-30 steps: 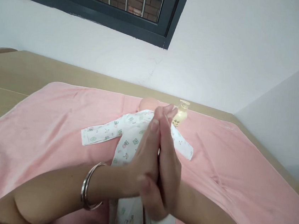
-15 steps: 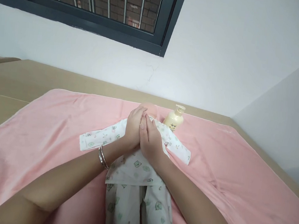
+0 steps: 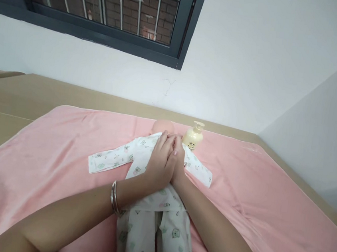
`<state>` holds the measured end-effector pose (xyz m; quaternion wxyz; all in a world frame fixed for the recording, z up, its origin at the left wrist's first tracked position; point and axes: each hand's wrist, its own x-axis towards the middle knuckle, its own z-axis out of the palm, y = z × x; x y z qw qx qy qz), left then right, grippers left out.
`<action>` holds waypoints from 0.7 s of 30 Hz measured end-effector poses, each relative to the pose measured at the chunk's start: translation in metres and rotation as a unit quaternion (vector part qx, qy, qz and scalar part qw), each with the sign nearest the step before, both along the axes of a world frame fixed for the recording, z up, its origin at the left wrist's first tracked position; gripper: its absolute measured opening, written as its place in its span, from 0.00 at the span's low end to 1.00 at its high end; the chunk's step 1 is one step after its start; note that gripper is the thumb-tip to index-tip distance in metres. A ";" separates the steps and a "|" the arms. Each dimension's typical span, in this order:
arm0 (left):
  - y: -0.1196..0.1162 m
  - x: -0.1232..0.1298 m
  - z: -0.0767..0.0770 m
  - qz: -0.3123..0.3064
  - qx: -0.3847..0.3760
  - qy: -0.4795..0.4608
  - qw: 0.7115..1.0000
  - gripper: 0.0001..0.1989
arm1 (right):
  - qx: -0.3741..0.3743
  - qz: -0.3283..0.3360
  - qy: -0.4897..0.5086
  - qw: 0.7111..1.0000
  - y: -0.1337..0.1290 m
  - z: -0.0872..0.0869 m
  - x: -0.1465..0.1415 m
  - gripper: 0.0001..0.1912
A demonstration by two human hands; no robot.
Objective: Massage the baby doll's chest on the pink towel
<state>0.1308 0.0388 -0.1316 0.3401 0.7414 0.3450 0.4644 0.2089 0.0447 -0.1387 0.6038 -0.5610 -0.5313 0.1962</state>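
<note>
My left hand and my right hand are pressed palm against palm, fingers stretched out and pointing away from me. Whatever might lie between the palms is hidden. Below them lies a baby doll in a white top and white trousers, both printed with small green animals and leaves. The doll's round pinkish head shows just past my fingertips, and its sleeves spread to both sides. A pale yellow pump bottle stands beside the doll's head, to the right of my hands.
A pink blanket with soft folds lies under the doll, on a tan surface. Behind it rises a white wall with a dark-framed barred window. Two bangles circle my left wrist.
My hands have slid against each other while staying together, and moved slightly right. The left hand now covers more of the right, and more of the doll's head shows. The view has tilted slightly.
</note>
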 end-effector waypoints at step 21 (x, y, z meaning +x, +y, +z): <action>0.070 -0.033 -0.043 0.077 0.021 0.020 0.997 0.19 | -0.053 0.017 -0.275 0.960 0.005 -0.012 -0.007 0.29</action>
